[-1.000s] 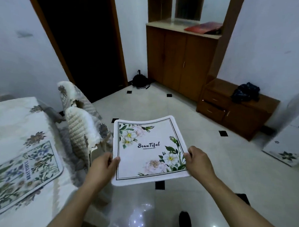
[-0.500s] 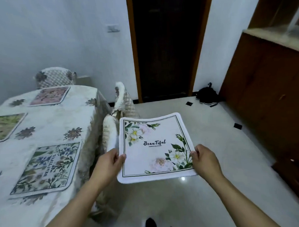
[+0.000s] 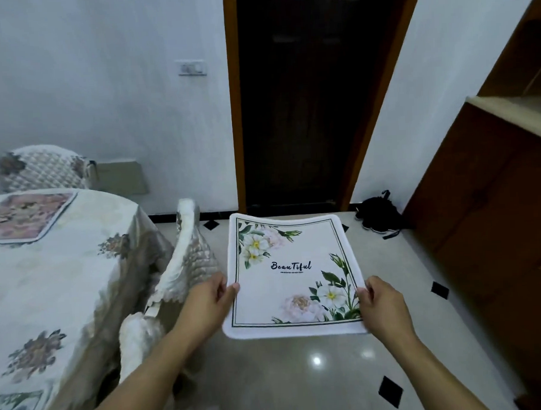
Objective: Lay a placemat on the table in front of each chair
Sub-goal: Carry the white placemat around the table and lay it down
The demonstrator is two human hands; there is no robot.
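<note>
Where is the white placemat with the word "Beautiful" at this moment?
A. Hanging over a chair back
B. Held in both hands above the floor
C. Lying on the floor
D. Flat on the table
B: the left hand and right hand grip the side edges of the white placemat, which is over the floor, beside the table.

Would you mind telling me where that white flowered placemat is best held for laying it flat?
Judging by its limp, sagging sheet, grip the placemat by its two side edges near the closer corners, from left and right, as the left hand and right hand do.
</note>
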